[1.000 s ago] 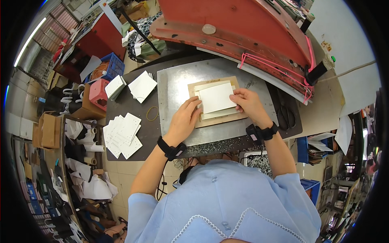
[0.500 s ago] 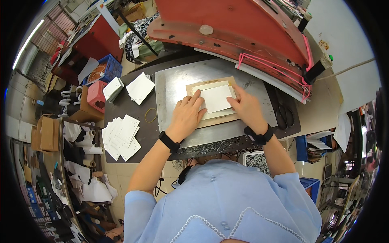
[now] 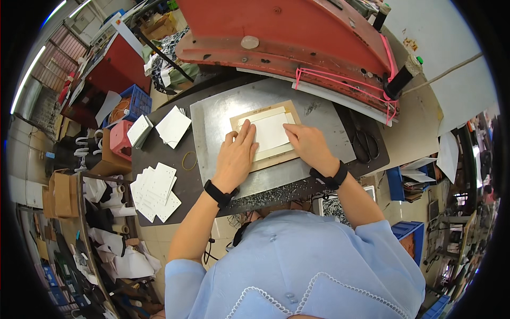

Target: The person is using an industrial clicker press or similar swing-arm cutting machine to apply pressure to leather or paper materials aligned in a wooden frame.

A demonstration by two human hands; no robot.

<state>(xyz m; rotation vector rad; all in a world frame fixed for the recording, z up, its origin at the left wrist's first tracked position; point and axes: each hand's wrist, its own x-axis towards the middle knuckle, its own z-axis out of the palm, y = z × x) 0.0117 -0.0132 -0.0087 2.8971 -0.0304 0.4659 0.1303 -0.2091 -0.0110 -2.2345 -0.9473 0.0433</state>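
Note:
My left hand (image 3: 237, 155) lies open, fingers fairly flat along the left side of a white card (image 3: 270, 133). My right hand (image 3: 312, 144) has bent fingers closed at that card's right edge, with the index fingertip on it. Beneath the card are cream pieces (image 3: 265, 112) on a tan board (image 3: 290, 107), which rests on a steel plate (image 3: 207, 122). Left of the plate, two stacks of white cards (image 3: 175, 127) (image 3: 139, 130), a spread pile of several more (image 3: 156, 192) and an elastic band (image 3: 188, 160) lie on the dark table.
A red machine (image 3: 287, 26) with pink cords (image 3: 340, 80) stands just beyond the plate. Black shears (image 3: 366, 146) lie at the right. A blue crate (image 3: 135, 101), a pink plastic piece (image 3: 121, 141) and cartons (image 3: 66, 194) are to the left. A blue bin (image 3: 404, 234) sits low right.
My left hand has gone from gripping the card's edge to lying flatter over it. My right fingers shifted along the right edge and curled more. The view has moved slightly.

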